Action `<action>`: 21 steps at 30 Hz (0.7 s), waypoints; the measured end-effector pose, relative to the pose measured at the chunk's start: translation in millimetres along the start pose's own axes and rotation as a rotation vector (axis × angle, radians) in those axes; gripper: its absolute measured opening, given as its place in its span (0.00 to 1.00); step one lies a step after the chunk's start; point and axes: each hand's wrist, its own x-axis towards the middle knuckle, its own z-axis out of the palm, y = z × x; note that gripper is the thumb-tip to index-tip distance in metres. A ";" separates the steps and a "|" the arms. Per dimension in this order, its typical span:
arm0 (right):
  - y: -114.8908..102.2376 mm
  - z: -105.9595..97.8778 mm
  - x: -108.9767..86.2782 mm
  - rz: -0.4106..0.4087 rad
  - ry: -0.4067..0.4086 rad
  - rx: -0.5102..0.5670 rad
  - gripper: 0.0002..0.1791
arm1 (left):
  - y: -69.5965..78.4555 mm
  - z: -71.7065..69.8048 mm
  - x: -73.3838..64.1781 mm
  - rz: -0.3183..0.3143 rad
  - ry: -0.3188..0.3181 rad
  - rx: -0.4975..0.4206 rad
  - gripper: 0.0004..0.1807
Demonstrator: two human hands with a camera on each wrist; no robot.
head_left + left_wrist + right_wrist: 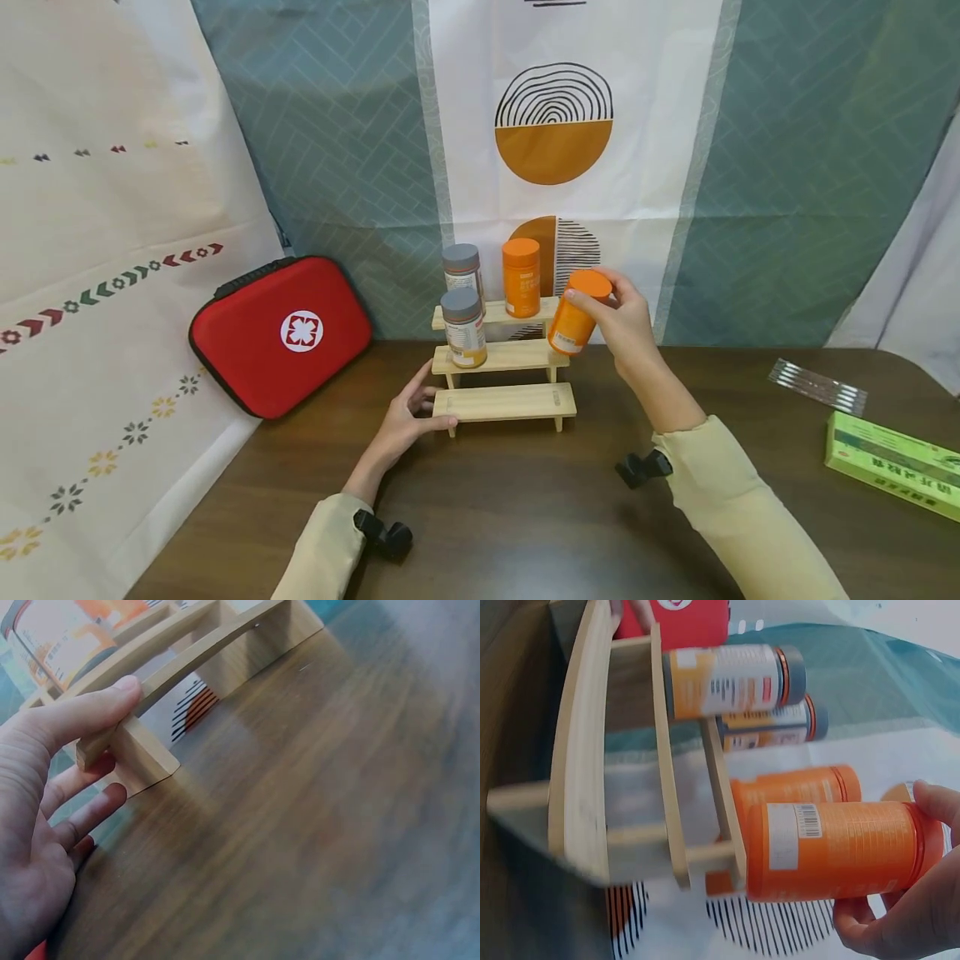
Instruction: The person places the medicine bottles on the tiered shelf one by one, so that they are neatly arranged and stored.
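A three-step wooden display stand (504,403) stands on the table. My left hand (403,422) grips its lowest step at the left end, with the thumb (112,703) on the plank and fingers below it. My right hand (628,323) holds an orange bottle (572,323) by its cap end, tilted, at the right end of the upper steps. In the right wrist view this bottle (832,851) overlaps a second orange bottle (521,282), upright on the top step. Two grey-capped bottles stand at the left: one (466,335) on the middle step, another (459,268) behind it.
A red zip case (292,333) with a white emblem leans against the cloth at the left. Farther right on the table lie a clear strip pack (817,387) and a green box (896,462). A patterned cloth (652,208) hangs behind the stand.
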 end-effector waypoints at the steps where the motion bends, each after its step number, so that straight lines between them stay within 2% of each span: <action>1: -0.8 3.9 0.1 0.000 -0.002 0.005 0.37 | -0.1 0.6 0.2 0.001 -0.003 -0.001 0.55; 6: -2.2 19.0 1.0 0.009 -0.013 0.019 0.36 | 0.9 0.9 -1.8 -0.006 0.002 -0.006 0.55; 21: 6.3 47.1 9.6 0.030 -0.016 0.053 0.36 | 0.5 0.4 2.8 0.005 -0.002 -0.002 0.55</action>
